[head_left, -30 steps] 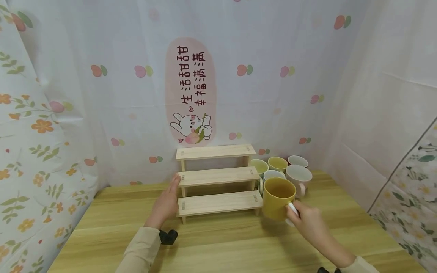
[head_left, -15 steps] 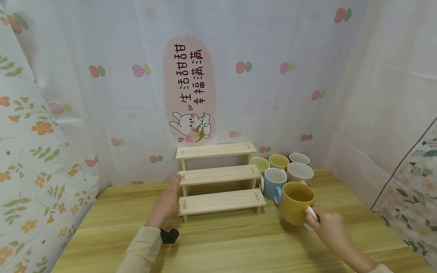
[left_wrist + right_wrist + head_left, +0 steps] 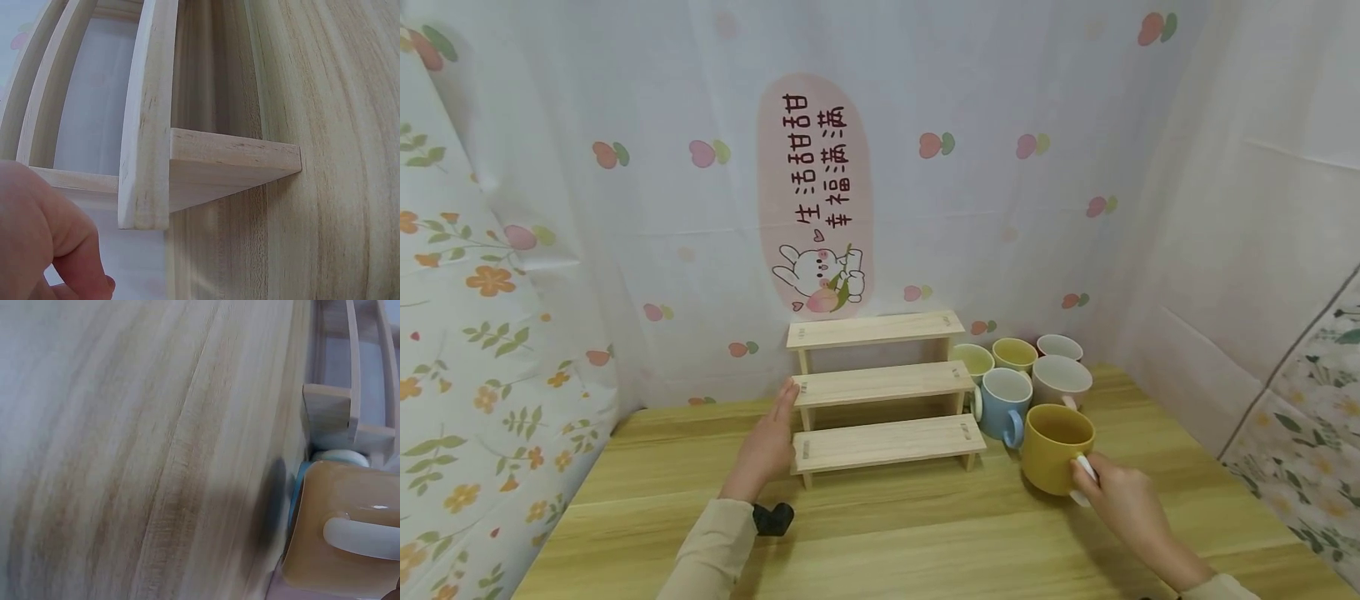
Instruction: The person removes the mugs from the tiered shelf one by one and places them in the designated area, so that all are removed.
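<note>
My right hand [image 3: 1123, 504] grips the white handle of a yellow mug [image 3: 1048, 458] at the front of a group of mugs. The mug is upright, low over the table, with a dark shadow beside it in the right wrist view, where its white handle [image 3: 362, 537] also shows. My left hand [image 3: 763, 450] rests at the left end of a three-tier wooden shelf [image 3: 887, 446], fingertips at the middle tier's edge. In the left wrist view the hand [image 3: 37, 231] is beside the shelf boards, one digit bent. A blue mug [image 3: 1002, 412] stands just behind the yellow one.
Behind are a pale pink mug [image 3: 1060, 385], a yellow-lined mug [image 3: 1015, 354], a green-lined mug [image 3: 973, 362] and a white-lined cup [image 3: 1060, 346], close to the shelf's right end. A patterned curtain [image 3: 700, 233] backs the wooden table [image 3: 880, 542].
The right hand has moved the yellow mug rightward and slightly down, away from the shelf's front tier, uncovering the blue mug. The left hand has stayed at the shelf.
</note>
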The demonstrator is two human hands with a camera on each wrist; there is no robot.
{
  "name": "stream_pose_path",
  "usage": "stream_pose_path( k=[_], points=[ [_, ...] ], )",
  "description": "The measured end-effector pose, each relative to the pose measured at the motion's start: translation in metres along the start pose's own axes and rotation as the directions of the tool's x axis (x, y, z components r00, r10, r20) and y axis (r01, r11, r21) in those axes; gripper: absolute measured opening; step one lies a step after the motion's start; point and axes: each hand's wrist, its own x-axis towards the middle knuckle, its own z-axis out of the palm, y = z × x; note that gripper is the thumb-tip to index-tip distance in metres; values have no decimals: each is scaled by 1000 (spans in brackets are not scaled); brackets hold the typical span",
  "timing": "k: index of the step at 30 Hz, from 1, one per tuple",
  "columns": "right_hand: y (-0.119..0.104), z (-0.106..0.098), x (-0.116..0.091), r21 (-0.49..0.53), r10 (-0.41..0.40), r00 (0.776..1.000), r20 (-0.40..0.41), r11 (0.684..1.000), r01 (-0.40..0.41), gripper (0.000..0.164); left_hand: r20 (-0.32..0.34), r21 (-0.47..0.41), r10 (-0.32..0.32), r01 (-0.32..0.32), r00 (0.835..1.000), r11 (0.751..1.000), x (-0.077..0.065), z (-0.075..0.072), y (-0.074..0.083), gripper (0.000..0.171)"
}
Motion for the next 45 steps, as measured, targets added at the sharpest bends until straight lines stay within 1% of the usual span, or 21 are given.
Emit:
stream_pose_path(
  k=[5, 7, 11, 16, 18, 25, 30, 33, 40, 42, 45],
  points=[
    [1, 4, -2, 6, 35, 999, 22, 999, -36, 31, 14, 7, -14, 14, 1000, 1000, 1, 3, 0, 82],
    [1, 5, -3, 4, 48, 998, 31, 999, -48, 32, 22, -3, -22, 22, 1000, 1000, 1, 4, 1, 82],
    [0, 7, -4, -4, 71, 997, 27, 997, -71, 31, 20, -18, -13, 13, 1000, 1000, 1, 6, 2, 83],
    [-1, 10, -1, -12, 67, 998, 18, 998, -67, 29, -9, -6, 4, -4, 1000, 1000, 1, 7, 2, 81],
    [-2, 12, 1, -19, 70, 997, 27, 997, -70, 29, -21, -2, 9, -9, 1000, 1000, 1, 7, 3, 80],
    [-5, 16, 6, -17, 151, 985, 86, 988, -151, 27, -12, -1, 10, -10, 1000, 1000, 3, 6, 4, 82],
    [-6, 20, 4, -15, 168, 982, 85, 986, -167, 29, -16, 4, 21, -21, 1000, 1000, 5, 7, 4, 82],
    [-5, 24, 4, -20, 171, 981, 87, 985, -170, 29, -12, 7, 15, -15, 1000, 1000, 5, 5, 4, 83],
    [-5, 26, 3, -25, 208, 969, 137, 978, -206, 31, 6, 31, 17, -17, 1000, 999, 5, 4, 1, 84],
    [-6, 26, 4, -27, 222, 960, 170, 975, -221, 31, 1, 37, 27, -27, 1000, 999, 4, 4, -1, 83],
    [-6, 25, 6, -26, 247, 941, 230, 968, -248, 32, 10, 21, 39, -39, 999, 999, 2, 1, -2, 83]
  ],
)
